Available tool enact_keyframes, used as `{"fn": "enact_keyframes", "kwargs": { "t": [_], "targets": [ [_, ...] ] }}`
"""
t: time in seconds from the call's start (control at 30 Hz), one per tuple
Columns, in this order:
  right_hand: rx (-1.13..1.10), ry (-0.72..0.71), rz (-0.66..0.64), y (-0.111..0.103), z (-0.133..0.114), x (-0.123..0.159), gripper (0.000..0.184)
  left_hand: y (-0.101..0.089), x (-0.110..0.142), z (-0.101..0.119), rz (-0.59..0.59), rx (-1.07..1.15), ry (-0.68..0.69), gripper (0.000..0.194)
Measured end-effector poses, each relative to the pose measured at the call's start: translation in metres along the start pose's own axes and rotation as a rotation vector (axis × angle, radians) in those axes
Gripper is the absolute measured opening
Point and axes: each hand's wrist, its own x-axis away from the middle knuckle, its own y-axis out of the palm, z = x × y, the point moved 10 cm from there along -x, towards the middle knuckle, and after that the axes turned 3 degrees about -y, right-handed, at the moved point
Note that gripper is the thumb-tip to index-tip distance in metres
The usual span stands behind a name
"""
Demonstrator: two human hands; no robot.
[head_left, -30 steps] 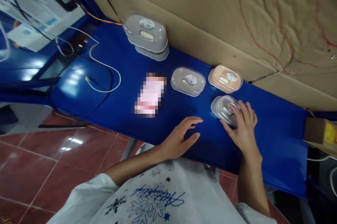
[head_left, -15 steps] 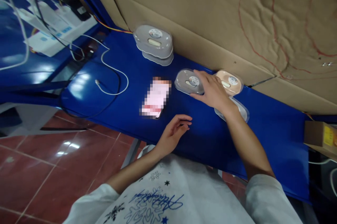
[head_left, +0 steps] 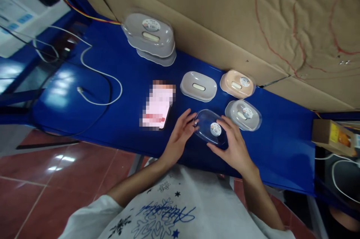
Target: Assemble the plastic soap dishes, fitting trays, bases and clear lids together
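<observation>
A clear plastic lid [head_left: 206, 121] with a round white label is between my hands, close to the blue table's front edge. My right hand [head_left: 234, 147] grips its right end, thumb below and fingers above. At the lid's left end, the fingers of my left hand [head_left: 181, 134] are curled against the rim. Just beyond lies a grey oval soap dish [head_left: 188, 81], uncovered, with a cream bar-shaped piece in its middle. To the right stand a peach soap dish [head_left: 232, 83] and a light grey soap dish [head_left: 239, 115], each under a clear labelled lid.
Stacked grey soap dishes [head_left: 137, 36] stand at the back left. A phone [head_left: 157, 106] with a blurred screen lies left of my hands. A white cable [head_left: 102, 72] curls farther left. Brown cardboard [head_left: 208, 18] walls the table's back. A small box [head_left: 323, 136] is at the right.
My right hand has lifted the clear lid off the grey soap dish and brought it towards me. My left hand has come up to its left end. The view has shifted slightly.
</observation>
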Motion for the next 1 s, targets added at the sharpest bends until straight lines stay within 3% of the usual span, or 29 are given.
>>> {"fn": "enact_keyframes", "kwargs": {
  "t": [0.1, 0.2, 0.33, 0.5, 0.63, 0.7, 0.8, 1.0],
  "targets": [
    [0.097, 0.016, -0.004, 0.007, 0.013, 0.011, 0.071, -0.008, 0.007, 0.013, 0.059, -0.168, 0.14, 0.05],
    [0.136, -0.005, -0.024, 0.01, 0.015, 0.015, 0.068, -0.01, 0.014, 0.015, 0.056, -0.245, 0.176, 0.04],
    [0.036, -0.041, 0.033, -0.005, 0.007, 0.005, 0.07, -0.002, 0.021, 0.024, 0.028, -0.426, 0.306, 0.04],
    [0.052, -0.2, 0.131, -0.027, -0.002, -0.068, 0.071, 0.006, 0.023, 0.027, -0.012, -0.443, 0.398, 0.034],
    [0.037, -0.243, 0.002, -0.008, 0.012, -0.143, 0.079, 0.01, 0.024, 0.021, -0.066, -0.48, 0.423, 0.03],
    [0.043, -0.262, -0.075, 0.007, 0.015, -0.165, 0.088, 0.007, 0.026, 0.019, -0.056, -0.491, 0.419, 0.029],
    [0.021, -0.257, -0.12, 0.021, 0.016, -0.177, 0.096, -0.001, 0.025, 0.016, -0.019, -0.46, 0.374, 0.026],
    [-0.105, -0.193, -0.069, 0.007, 0.008, -0.147, 0.09, -0.011, 0.01, 0.002, -0.005, -0.107, 0.163, 0.033]
  ]
}}
